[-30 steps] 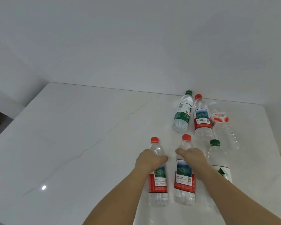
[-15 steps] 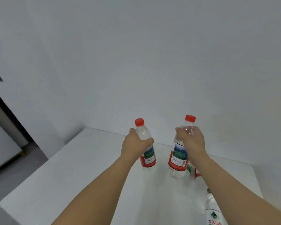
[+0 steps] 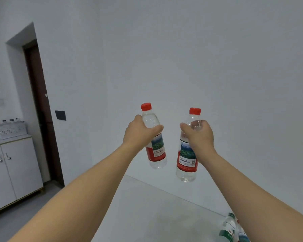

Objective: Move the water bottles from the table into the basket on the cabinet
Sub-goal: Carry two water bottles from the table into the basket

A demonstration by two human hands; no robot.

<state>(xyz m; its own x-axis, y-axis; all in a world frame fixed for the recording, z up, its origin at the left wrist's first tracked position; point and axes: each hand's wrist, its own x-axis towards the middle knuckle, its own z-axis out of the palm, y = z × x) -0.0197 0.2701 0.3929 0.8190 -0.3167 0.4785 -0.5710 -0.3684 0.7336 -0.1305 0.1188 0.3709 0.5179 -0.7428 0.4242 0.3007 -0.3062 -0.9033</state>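
My left hand (image 3: 140,131) grips a red-capped water bottle (image 3: 156,151) by its upper body, held upright in the air. My right hand (image 3: 198,137) holds a second red-capped bottle (image 3: 187,161) the same way, a little lower and to the right. Both bottles hang well above the white table (image 3: 147,206). At the far left a white perforated basket (image 3: 9,130) stands on a white cabinet (image 3: 12,170), with several bottle caps showing above its rim. A green-labelled bottle (image 3: 227,227) stands on the table at the bottom right, partly behind my right forearm.
A dark doorway (image 3: 40,109) opens just right of the cabinet, with a black wall switch (image 3: 60,115) beside it. Grey floor (image 3: 16,215) lies between the table's left edge and the cabinet. White walls fill the background.
Both hands have lifted their bottles off the table and raised them. My view has swung up and to the left, bringing the cabinet, basket and doorway into sight.
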